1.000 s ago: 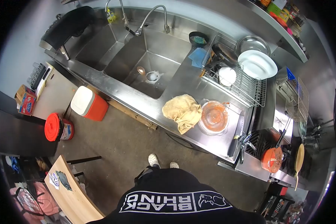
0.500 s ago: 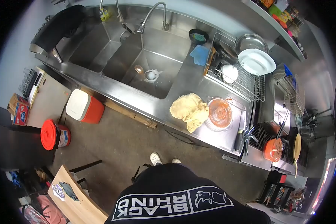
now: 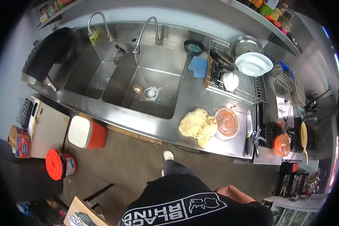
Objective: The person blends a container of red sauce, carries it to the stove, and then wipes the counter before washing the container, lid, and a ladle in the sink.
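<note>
Neither of my hands shows. At the lower right my bent right forearm [image 3: 235, 194] comes out of the black sleeve, its far end hidden behind my shirt [image 3: 184, 199]. In front of me on the steel counter lies a crumpled yellow cloth [image 3: 197, 126]. It touches or nearly touches a clear round bowl [image 3: 227, 124] smeared with reddish sauce. Right of the bowl rest a knife [image 3: 249, 130] and a metal tool with handles [image 3: 257, 141], perhaps tongs. No hand is seen on any of these.
A double sink [image 3: 147, 101] with two faucets is at left. Behind the bowl stands a dish rack [image 3: 237, 83] with plates and pans. An orange pot [image 3: 281, 145] sits on the stove at right. A red-lidded bucket [image 3: 56, 164] and a red-and-white cooler [image 3: 86, 132] stand on the floor.
My view has shifted, and the counter things appear slightly lower and further right. My right forearm has come into view beside my shirt. One foot has stepped forward. The counter things look unmoved.
</note>
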`<move>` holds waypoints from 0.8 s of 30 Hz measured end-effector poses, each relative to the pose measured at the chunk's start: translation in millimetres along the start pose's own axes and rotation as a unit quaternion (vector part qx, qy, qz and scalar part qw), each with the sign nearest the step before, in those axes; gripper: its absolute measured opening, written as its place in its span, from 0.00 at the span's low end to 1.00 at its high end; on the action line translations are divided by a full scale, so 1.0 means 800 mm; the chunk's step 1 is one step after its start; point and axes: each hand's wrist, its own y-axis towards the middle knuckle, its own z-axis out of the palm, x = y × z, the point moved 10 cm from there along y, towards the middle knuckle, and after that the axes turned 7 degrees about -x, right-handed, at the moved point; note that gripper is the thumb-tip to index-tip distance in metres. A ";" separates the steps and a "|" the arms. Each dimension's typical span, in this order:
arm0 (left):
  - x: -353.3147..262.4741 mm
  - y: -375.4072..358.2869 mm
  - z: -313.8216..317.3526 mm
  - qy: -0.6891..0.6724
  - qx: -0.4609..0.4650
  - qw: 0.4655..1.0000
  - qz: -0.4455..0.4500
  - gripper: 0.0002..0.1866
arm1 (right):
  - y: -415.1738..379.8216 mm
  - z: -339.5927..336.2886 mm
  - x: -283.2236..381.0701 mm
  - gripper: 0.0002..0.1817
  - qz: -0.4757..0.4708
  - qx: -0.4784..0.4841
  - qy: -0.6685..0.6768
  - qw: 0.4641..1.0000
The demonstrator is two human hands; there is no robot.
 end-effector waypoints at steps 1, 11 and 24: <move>-0.017 0.015 -0.011 0.056 0.026 0.996 0.063 0.11 | -0.031 -0.018 0.003 0.17 0.367 -0.036 0.305 0.878; -0.508 0.030 -0.308 -0.282 -0.350 0.801 0.395 0.07 | 0.137 -0.474 0.322 0.14 -0.008 -0.392 -0.330 0.859; -0.624 0.019 -0.330 -0.262 -0.183 0.844 0.432 0.07 | 0.270 -1.053 0.412 0.37 -0.064 -0.800 -0.084 0.591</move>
